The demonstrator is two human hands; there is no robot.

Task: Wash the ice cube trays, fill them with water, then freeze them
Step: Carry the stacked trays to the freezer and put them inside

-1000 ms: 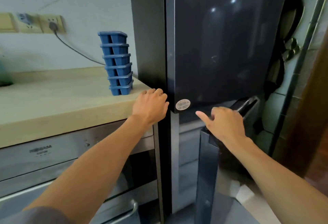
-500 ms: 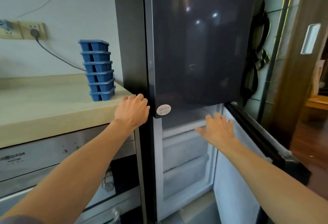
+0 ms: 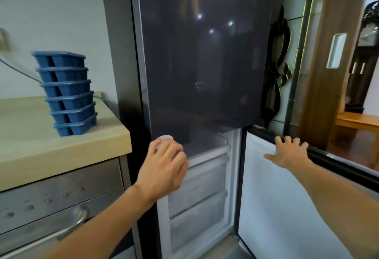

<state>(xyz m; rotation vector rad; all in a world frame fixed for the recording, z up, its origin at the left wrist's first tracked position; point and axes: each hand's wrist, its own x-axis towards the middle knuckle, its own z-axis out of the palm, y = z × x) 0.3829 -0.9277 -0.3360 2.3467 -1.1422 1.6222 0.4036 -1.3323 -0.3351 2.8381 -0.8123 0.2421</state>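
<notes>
— So, where are the trays sitting right now?

— Over on the far left. Six blue ice cube trays (image 3: 67, 94) are standing in one stack on the pale countertop (image 3: 61, 152), close to its right end. They are sitting well apart from both my hands. Below the top, a steel drawer front (image 3: 51, 201) is showing its curved bar handle (image 3: 75, 220).

— And what is your left hand doing?

— My left hand (image 3: 164, 168) is hovering in front of the left edge of the open freezer compartment. It is partly covering the round sticker (image 3: 165, 137) on the dark upper door (image 3: 205, 64). Its fingers are curling loosely and gripping nothing. The hand is blurring, so I cannot tell whether it is touching the fridge.

— What is showing inside?

— Frosted freezer drawers (image 3: 199, 187) are sitting one above another, all pushed in.

— And the right?

— My right hand (image 3: 287, 154) is pressing flat against the white inner face of the freezer door (image 3: 287, 217), just under its top edge. Its fingers are lying straight and spread apart. The door itself is standing swung wide to the right.
</notes>
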